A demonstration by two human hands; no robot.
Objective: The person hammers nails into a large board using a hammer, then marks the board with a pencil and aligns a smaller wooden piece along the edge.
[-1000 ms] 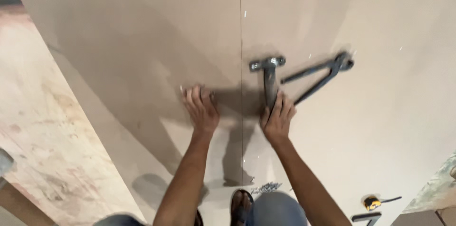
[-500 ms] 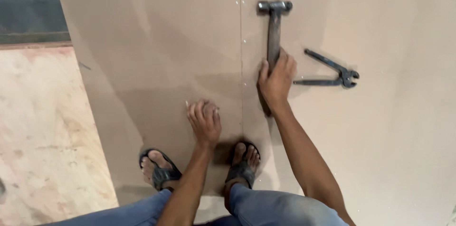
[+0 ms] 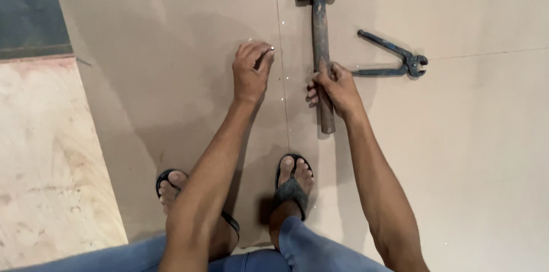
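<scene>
Since half a second ago, my left hand point(image 3: 250, 72) has moved up to the seam between the fibreboard sheets point(image 3: 171, 78) and is pinching a small nail point(image 3: 271, 50) against it, fingertips together. My right hand point(image 3: 334, 86) is gripping the wooden handle of the ball-peen hammer point(image 3: 320, 38), which is lying flat. The pincers point(image 3: 394, 58) are lying just beside it.

Tan board floor point(image 3: 171, 49): hammer point(image 3: 320, 38), pincers point(image 3: 394, 58), sandalled feet point(image 3: 291, 183) on it

Matt smooth board point(image 3: 171, 49); metal-headed, wooden-handled hammer point(image 3: 320, 38); dark metal pincers point(image 3: 394, 58).
</scene>
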